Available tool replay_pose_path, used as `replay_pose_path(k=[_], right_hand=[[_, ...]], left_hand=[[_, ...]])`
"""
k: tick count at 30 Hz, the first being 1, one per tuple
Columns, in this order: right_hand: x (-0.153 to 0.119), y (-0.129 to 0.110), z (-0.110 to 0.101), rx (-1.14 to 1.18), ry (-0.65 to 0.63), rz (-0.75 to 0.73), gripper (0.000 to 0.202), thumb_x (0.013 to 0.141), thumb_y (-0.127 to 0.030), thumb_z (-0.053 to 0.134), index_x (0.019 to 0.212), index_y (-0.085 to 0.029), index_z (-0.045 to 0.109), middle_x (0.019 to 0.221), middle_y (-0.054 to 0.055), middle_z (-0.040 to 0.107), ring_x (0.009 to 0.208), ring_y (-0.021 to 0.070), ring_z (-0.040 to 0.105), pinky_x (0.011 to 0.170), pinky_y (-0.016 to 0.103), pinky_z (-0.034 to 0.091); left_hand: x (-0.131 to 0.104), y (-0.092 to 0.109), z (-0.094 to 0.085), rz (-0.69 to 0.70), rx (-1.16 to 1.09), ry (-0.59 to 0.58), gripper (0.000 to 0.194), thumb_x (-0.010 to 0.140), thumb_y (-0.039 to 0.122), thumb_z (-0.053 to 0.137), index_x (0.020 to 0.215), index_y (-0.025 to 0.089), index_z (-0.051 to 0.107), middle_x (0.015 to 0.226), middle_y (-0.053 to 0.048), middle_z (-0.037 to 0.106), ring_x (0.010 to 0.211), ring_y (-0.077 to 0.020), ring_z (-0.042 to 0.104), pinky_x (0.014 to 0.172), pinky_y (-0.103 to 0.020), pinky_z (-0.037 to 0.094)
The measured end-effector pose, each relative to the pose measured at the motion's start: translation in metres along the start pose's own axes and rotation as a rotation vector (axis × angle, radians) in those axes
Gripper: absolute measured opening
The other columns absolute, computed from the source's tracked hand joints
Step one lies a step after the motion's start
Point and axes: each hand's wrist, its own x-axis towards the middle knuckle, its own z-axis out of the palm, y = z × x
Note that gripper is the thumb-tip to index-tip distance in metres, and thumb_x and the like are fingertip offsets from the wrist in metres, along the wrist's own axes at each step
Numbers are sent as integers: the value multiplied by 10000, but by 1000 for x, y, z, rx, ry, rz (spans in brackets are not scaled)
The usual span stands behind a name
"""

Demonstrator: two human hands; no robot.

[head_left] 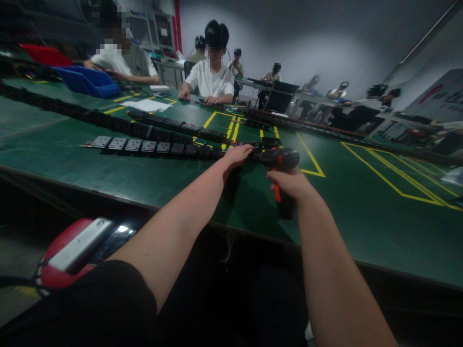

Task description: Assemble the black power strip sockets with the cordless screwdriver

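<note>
My right hand [289, 183] is wrapped round the grip of a black and orange cordless drill [280, 158]. The drill lies level, its nose pointing left at my left hand [238, 154]. My left hand is closed on the right-hand part of a row of black segmented modules [155, 146], just ahead of the drill's nose; its fingertips are partly hidden. Thin ends stick out from the row's left end. Behind it, more dark segmented strips [181, 127] run across the green table [173, 178].
Yellow tape [314, 156] marks rectangles on the table. A blue bin [87, 82], a red bin [47, 54] and white paper [146, 105] lie at the back left. Across the table sit people [213, 77] in white shirts. A red and white object [75, 246] is below the table's left edge.
</note>
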Motion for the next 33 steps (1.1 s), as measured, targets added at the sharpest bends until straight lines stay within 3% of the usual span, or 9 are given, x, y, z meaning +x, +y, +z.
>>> replay_pose_path(k=[33], right_hand=[[0,0,1,21,8,-8,74,762,-175,672,811,-211,632,522,-7,595,496,172,594,490,284,487]], left_hand=[[0,0,0,-27,-7,-4,474,1076,424,337,1455,315,599,1469,-15,675,1329,-243,642,1143,-380,471]])
